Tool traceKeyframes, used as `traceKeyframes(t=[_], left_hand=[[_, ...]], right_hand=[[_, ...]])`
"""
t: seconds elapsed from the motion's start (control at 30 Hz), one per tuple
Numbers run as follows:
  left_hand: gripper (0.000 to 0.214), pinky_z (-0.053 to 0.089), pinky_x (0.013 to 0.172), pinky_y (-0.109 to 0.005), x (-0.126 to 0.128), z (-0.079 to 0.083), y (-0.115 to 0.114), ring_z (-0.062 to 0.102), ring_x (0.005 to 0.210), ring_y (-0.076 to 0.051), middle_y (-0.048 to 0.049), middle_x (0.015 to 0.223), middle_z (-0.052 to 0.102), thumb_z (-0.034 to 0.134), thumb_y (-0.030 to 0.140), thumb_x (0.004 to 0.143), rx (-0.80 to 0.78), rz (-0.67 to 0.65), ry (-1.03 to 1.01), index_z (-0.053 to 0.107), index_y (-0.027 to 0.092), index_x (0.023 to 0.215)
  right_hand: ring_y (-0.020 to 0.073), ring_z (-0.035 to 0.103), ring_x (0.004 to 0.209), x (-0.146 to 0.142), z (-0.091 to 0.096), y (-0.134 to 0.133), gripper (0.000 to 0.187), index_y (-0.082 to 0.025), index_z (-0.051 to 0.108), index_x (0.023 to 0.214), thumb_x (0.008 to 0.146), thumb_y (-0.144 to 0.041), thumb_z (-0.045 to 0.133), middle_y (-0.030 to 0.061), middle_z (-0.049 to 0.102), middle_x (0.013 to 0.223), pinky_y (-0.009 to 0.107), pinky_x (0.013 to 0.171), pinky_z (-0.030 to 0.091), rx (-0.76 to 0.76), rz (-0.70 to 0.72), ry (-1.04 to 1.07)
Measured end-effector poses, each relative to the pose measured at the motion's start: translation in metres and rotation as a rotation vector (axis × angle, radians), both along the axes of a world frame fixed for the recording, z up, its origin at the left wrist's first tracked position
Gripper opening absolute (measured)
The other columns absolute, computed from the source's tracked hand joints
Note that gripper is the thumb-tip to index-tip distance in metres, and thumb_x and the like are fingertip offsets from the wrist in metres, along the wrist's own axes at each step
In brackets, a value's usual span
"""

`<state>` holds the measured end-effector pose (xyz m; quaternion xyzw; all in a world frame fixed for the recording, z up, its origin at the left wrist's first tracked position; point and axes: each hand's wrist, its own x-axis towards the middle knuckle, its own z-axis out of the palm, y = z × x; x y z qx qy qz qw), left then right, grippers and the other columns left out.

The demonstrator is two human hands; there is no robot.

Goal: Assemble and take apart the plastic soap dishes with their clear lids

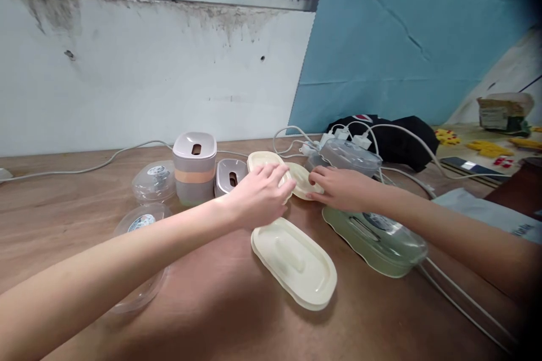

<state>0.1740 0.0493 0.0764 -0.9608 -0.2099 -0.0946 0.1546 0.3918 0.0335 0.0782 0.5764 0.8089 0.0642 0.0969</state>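
Note:
My left hand [263,194] reaches across the table, its fingers curled over a cream oblong lid [261,159] at the back; the palm hides part of it. My right hand [334,187] has its thumb and fingers bent around the right edge of another cream lid [301,181], which looks rounded. Nearer to me lies a larger cream oblong lid [292,262] with a raised middle, touched by neither hand. Below my right forearm sits a green oblong box [364,242] with a clear cover.
A grey canister with an orange band [195,175] and a lower grey one [231,172] stand at the back left. Clear round covers [154,180] lie beside them. A clear container [351,155], white plugs with cables [341,134] and a black cloth item [406,141] crowd the back right.

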Motion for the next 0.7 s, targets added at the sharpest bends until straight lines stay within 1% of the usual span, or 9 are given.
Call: traceKeyframes(t=[0.07, 0.1, 0.2, 0.27, 0.33, 0.43, 0.57, 0.63, 0.7], left_hand=[[0.032, 0.041, 0.087, -0.037, -0.010, -0.004, -0.016, 0.050, 0.105, -0.029, -0.0164, 0.115, 0.053, 0.047, 0.030, 0.087, -0.080, -0.055, 0.028, 0.051, 0.010, 0.112], [0.037, 0.043, 0.085, -0.037, -0.016, -0.009, -0.024, 0.052, 0.102, -0.029, -0.0160, 0.111, 0.054, 0.051, 0.036, 0.085, -0.143, -0.050, 0.048, 0.051, 0.011, 0.113], [0.068, 0.048, 0.080, -0.040, -0.027, -0.027, -0.037, 0.054, 0.102, -0.033, -0.0214, 0.119, 0.050, 0.061, 0.055, 0.074, -0.332, -0.047, 0.128, 0.045, 0.009, 0.121], [0.071, 0.048, 0.081, -0.040, -0.030, -0.036, -0.039, 0.052, 0.109, -0.036, -0.0247, 0.128, 0.044, 0.063, 0.054, 0.074, -0.407, -0.066, 0.154, 0.042, 0.009, 0.125], [0.070, 0.048, 0.086, -0.039, -0.032, -0.037, -0.040, 0.048, 0.116, -0.035, -0.0251, 0.135, 0.038, 0.064, 0.045, 0.076, -0.453, -0.071, 0.132, 0.038, 0.007, 0.128], [0.081, 0.044, 0.095, -0.039, -0.040, -0.027, -0.047, 0.041, 0.123, -0.033, -0.0238, 0.141, 0.031, 0.067, 0.038, 0.075, -0.464, -0.055, 0.065, 0.025, 0.006, 0.136], [0.068, 0.042, 0.099, -0.040, -0.071, -0.016, -0.065, 0.038, 0.127, -0.029, -0.0180, 0.144, 0.031, 0.060, 0.025, 0.080, -0.403, 0.003, -0.021, 0.026, 0.011, 0.137], [0.065, 0.045, 0.097, -0.036, -0.089, -0.018, -0.074, 0.040, 0.126, -0.026, -0.0163, 0.143, 0.031, 0.054, 0.021, 0.082, -0.347, 0.062, -0.104, 0.024, 0.013, 0.138], [0.060, 0.047, 0.094, -0.033, -0.103, -0.023, -0.081, 0.044, 0.123, -0.024, -0.0135, 0.142, 0.035, 0.051, 0.019, 0.081, -0.282, 0.097, -0.158, 0.028, 0.016, 0.136]], right_hand=[[0.0279, 0.061, 0.089, -0.014, 0.000, -0.031, 0.045, -0.011, 0.056, 0.107, 0.089, -0.046, 0.034, 0.0177, 0.060, 0.103, 0.040, 0.072, 0.048, 0.013, 0.017, 0.060], [0.0271, 0.060, 0.094, -0.023, -0.004, -0.048, 0.051, -0.014, 0.052, 0.117, 0.088, -0.052, 0.035, 0.0171, 0.058, 0.111, 0.039, 0.075, 0.049, -0.001, 0.050, 0.104], [0.0375, 0.045, 0.119, -0.047, -0.027, -0.095, 0.085, -0.012, 0.033, 0.138, 0.071, -0.060, 0.056, 0.0238, 0.041, 0.136, 0.050, 0.089, 0.045, -0.058, 0.174, 0.279], [0.0383, 0.043, 0.121, -0.058, -0.045, -0.115, 0.078, -0.013, 0.034, 0.138, 0.072, -0.045, 0.059, 0.0234, 0.042, 0.136, 0.053, 0.091, 0.045, -0.022, 0.150, 0.351], [0.0366, 0.044, 0.121, -0.060, -0.058, -0.127, 0.066, -0.016, 0.039, 0.135, 0.074, -0.035, 0.055, 0.0215, 0.045, 0.132, 0.052, 0.091, 0.045, 0.030, 0.093, 0.418], [0.0337, 0.046, 0.119, -0.045, -0.055, -0.133, 0.055, -0.023, 0.043, 0.132, 0.079, -0.037, 0.049, 0.0171, 0.047, 0.129, 0.049, 0.090, 0.048, 0.113, 0.001, 0.531], [0.0307, 0.054, 0.109, -0.007, -0.021, -0.123, 0.048, -0.033, 0.040, 0.133, 0.088, -0.049, 0.032, 0.0104, 0.044, 0.130, 0.044, 0.079, 0.053, 0.145, -0.230, 0.606], [0.0301, 0.058, 0.102, 0.006, -0.003, -0.104, 0.055, -0.031, 0.039, 0.134, 0.087, -0.056, 0.030, 0.0114, 0.047, 0.125, 0.042, 0.080, 0.052, 0.134, -0.285, 0.524], [0.0315, 0.056, 0.104, 0.012, 0.007, -0.075, 0.061, -0.023, 0.040, 0.135, 0.087, -0.058, 0.026, 0.0155, 0.048, 0.122, 0.044, 0.086, 0.048, 0.233, -0.339, 0.380]])
